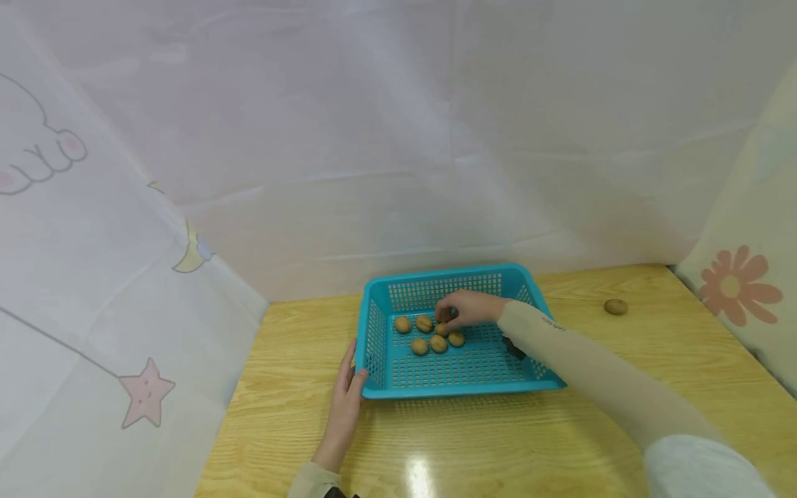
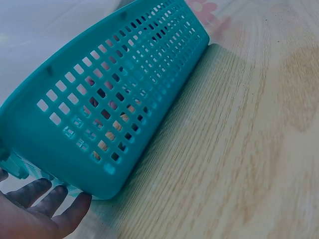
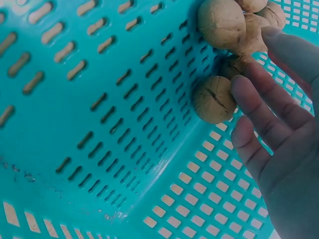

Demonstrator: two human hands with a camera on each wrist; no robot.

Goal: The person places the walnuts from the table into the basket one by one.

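Note:
A turquoise plastic basket [image 1: 457, 392] with slotted walls stands on the wooden table, holding several walnuts [image 1: 420, 346] on its left half. My left hand [image 1: 345, 391] rests against the basket's left end near the front corner, thumb at the rim. In the left wrist view its fingers [image 2: 72, 214] are spread and touch the outer wall. My right hand [image 1: 474, 308] reaches down inside the basket, thumb and fingers curled round a shaded walnut [image 1: 447, 315]. Other walnuts [image 3: 214, 99] lie right by its fingertips in the right wrist view.
One walnut [image 1: 616, 306] lies apart on the table [image 1: 299, 332], right of the basket. A pale cloth backdrop [image 1: 398, 138] rises behind the table's far edge, with printed side panels at left and right. My right forearm crosses over the basket's right rim.

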